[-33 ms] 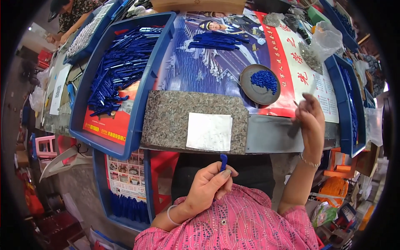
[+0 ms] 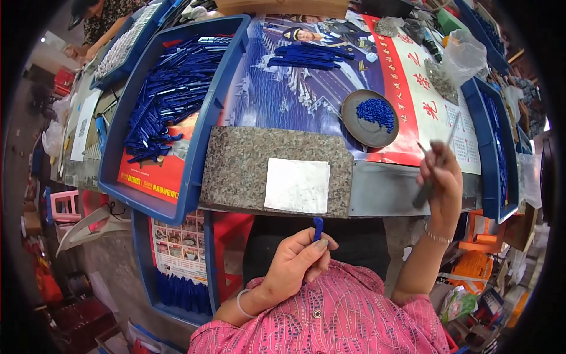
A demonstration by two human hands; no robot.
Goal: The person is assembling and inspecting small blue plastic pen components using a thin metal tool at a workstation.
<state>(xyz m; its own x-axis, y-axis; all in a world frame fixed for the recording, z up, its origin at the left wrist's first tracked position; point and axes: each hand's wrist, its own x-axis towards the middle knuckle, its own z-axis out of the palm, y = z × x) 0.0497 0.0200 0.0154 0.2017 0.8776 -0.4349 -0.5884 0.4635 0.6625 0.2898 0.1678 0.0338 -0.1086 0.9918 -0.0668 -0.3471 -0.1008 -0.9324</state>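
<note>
Close to my body, my left hand [image 2: 299,259] pinches a short blue plastic piece [image 2: 318,229] between thumb and fingers. Its rounded end points up toward the table edge. My right hand [image 2: 442,177] is raised over the table's right front part, fingers curled around a thin pointed tool with a dark handle [image 2: 423,194]. Blur hides the tool's exact kind. Left of that hand, a round grey dish [image 2: 356,133] holds a heap of tiny blue parts [image 2: 375,114]. A white paper square [image 2: 296,186] lies on the speckled stone slab [image 2: 236,171] in front of me.
A blue tray [image 2: 203,135] of long blue pieces stands at left, another blue tray [image 2: 490,147] at right. More blue pieces [image 2: 312,56] lie on the poster. Below the table edge, a tray [image 2: 144,265] holds blue pieces. A person [image 2: 109,23] sits at far left.
My right hand has turned and shifted slightly downward, and the pointed tool shows more plainly in it. My left hand keeps its pinch on the blue piece.
</note>
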